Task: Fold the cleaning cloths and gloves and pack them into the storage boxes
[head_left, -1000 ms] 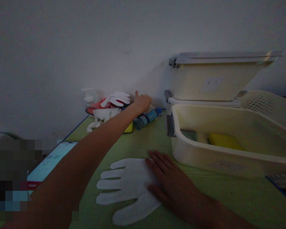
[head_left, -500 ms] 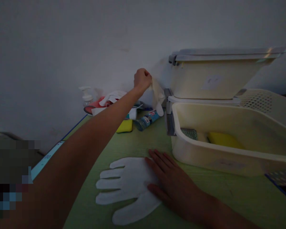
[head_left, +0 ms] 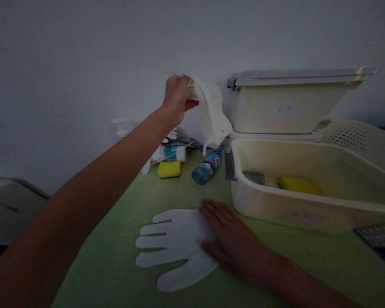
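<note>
My left hand (head_left: 179,95) is raised in front of the wall, its fingers closed on a limp white glove (head_left: 211,113). The glove hangs down to the right, one finger-like end dangling above a blue-labelled bottle (head_left: 208,167). My right hand (head_left: 235,244) lies flat with its fingers stretched out, resting at the cuff end of a second white glove (head_left: 186,244). That glove is spread flat on the green tabletop, its fingers apart and pointing left. The cuff is partly hidden under my right hand.
A cream bin (head_left: 295,207) on the right holds a yellow sponge (head_left: 300,185) and a green scouring pad (head_left: 255,178). Behind it stands a lidded bin (head_left: 259,107). At the back are another yellow sponge (head_left: 169,169), a white bottle (head_left: 179,153) and a pump bottle (head_left: 121,127).
My left hand has moved up and left, lifting the hanging glove, which now spreads wider. The bottle beneath shows more fully. My right hand stays on the flat glove.
</note>
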`<state>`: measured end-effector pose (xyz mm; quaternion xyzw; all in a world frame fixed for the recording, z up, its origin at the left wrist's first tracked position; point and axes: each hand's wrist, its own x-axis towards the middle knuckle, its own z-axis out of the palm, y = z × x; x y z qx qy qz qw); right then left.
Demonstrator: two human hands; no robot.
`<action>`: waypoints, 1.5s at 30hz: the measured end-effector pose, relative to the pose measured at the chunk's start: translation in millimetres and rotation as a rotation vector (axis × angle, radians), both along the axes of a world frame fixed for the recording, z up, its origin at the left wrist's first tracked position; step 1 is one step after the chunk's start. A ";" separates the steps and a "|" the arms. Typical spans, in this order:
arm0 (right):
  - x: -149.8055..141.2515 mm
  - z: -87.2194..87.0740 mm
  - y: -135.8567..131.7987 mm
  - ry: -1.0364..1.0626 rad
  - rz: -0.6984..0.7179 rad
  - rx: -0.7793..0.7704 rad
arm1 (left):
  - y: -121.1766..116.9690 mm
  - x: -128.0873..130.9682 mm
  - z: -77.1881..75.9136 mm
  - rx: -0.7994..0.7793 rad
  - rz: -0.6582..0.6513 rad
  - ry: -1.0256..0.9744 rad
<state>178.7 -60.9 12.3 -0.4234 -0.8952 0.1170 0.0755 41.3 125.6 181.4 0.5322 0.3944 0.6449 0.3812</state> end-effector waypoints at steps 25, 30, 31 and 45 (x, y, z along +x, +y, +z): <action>4.9 6.5 2.8 0.539 -0.158 0.374 | -148.7 -114.1 -144.9 -0.468 -0.277 0.063; 3.4 0.1 7.0 0.506 -0.124 0.519 | -144.9 -109.4 -155.2 -0.539 -0.455 0.156; 3.4 -0.7 7.7 0.501 -0.117 0.540 | -144.3 -108.5 -157.0 -0.564 -0.466 0.165; 10.7 3.2 11.2 0.508 -0.146 0.595 | -145.3 -111.3 -163.3 -0.665 -0.503 -0.140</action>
